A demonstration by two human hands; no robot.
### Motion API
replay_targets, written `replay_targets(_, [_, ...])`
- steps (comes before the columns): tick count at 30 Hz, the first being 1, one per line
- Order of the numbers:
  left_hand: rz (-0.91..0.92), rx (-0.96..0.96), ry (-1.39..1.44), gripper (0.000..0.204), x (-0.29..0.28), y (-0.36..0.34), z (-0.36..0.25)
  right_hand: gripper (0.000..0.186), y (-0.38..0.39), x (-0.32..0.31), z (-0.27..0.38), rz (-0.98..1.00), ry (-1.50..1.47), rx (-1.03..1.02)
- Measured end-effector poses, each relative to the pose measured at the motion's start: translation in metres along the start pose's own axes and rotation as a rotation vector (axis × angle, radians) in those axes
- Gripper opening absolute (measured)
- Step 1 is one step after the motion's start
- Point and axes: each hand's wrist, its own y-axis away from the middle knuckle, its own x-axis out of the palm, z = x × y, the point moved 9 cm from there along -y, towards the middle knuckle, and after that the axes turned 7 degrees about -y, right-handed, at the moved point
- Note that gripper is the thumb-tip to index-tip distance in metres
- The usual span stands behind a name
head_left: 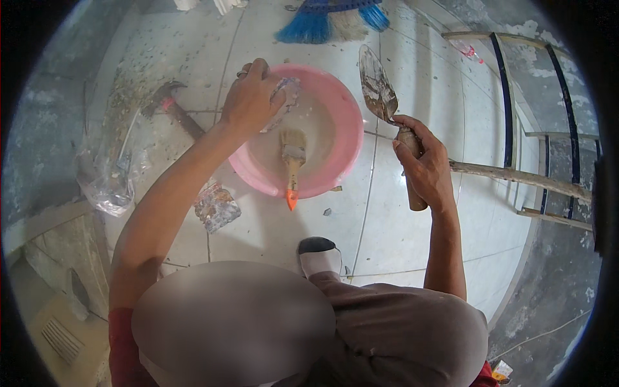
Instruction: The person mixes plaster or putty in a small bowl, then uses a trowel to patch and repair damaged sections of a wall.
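Observation:
A pink basin [353, 122] with cloudy whitish liquid stands on the floor in front of me. My left hand [253, 100] is over its left rim, fingers closed on a crumpled whitish-purple wad [288, 95]; whether it is cloth or plastic I cannot tell. Off the basin's right side, my right hand [425, 158] grips the wooden handle of a trowel [378, 84]. The trowel's blade points up and away, smeared with whitish material. A paintbrush [293, 155] rests in the basin, bristles in the liquid, its orange-tipped handle across the near rim.
A hammer [184, 118] lies left of the basin, near scattered debris and a clear plastic bag [113, 187]. Closer to me is a stained flat plate [218, 208]. A blue-bristled broom [309, 24] is at the far side. On the right, a ladder-like frame [506, 103] leans near the wall.

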Motion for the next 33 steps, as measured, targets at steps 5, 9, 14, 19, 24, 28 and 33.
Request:
replay_targets(5, [0.014, 0.055, -0.028, 0.026, 0.000, 0.002, -0.014, 0.039, -0.001, 0.009, 0.000, 0.002, -0.024, -0.100])
replay_targets(9, [0.021, 0.101, -0.048, 0.025, 0.003, 0.004, -0.027, 0.038, 0.000, 0.014, -0.003, 0.047, -0.029, -0.062])
replay_targets(14, [-0.112, -0.037, 0.287, 0.021, -0.004, 0.008, 0.009, 0.039, 0.004, 0.003, -0.006, 0.006, -0.082, -0.084])
replay_targets(19, [-0.177, -0.276, 0.442, 0.023, -0.024, 0.022, 0.050, 0.041, 0.016, -0.001, -0.002, 0.057, -0.096, -0.015])
replay_targets(24, [0.067, -0.666, 0.673, 0.029, -0.023, 0.053, 0.075, 0.044, 0.017, 0.017, 0.010, 0.111, -0.130, -0.075])
replay_targets(28, [0.124, -0.734, 0.927, 0.030, -0.020, 0.066, 0.048, 0.035, -0.007, 0.044, -0.001, 0.105, -0.319, 0.123])
replay_targets(33, [0.232, -0.682, 0.998, 0.032, -0.022, 0.075, 0.029, 0.030, -0.031, 0.103, 0.003, 0.248, -0.571, 0.072])
